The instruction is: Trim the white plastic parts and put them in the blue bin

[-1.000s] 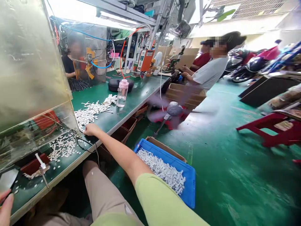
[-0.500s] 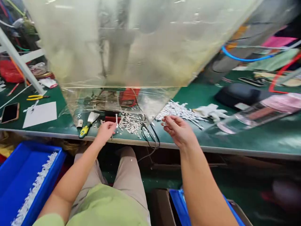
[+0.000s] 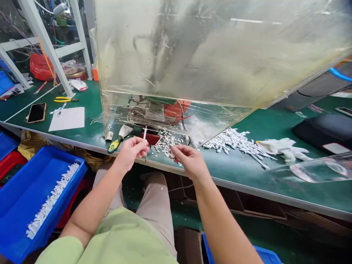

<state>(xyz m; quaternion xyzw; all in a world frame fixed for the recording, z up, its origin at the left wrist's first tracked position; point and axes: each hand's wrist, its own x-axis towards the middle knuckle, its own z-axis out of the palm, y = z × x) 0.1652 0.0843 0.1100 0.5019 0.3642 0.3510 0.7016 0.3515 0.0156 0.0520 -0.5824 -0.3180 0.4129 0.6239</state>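
My left hand (image 3: 130,153) is closed in a pinch on a slim white plastic strip (image 3: 145,132), which stands upright above the fingertips. It is just in front of a small dark-red block (image 3: 151,139) at the table's front edge. To its right, my right hand (image 3: 191,161) pinches a small white piece (image 3: 172,147) between thumb and fingers; its exact kind is too small to tell. Tiny white bits (image 3: 164,141) lie scattered between and behind the hands. A heap of white strips (image 3: 233,142) is beyond my right hand, partly behind the clear panel.
A hazy transparent guard (image 3: 192,55) hangs over the work spot. A scraper (image 3: 115,144) lies left of my left hand. Farther left are paper (image 3: 68,119), pliers (image 3: 64,99) and a phone (image 3: 36,113). White gloves (image 3: 286,148) lie right. A blue bin (image 3: 24,198) holds white strips.
The view has turned left. My right hand has come away from the strip heap and closer to my left hand. My left hand still pinches its strip by the red block.
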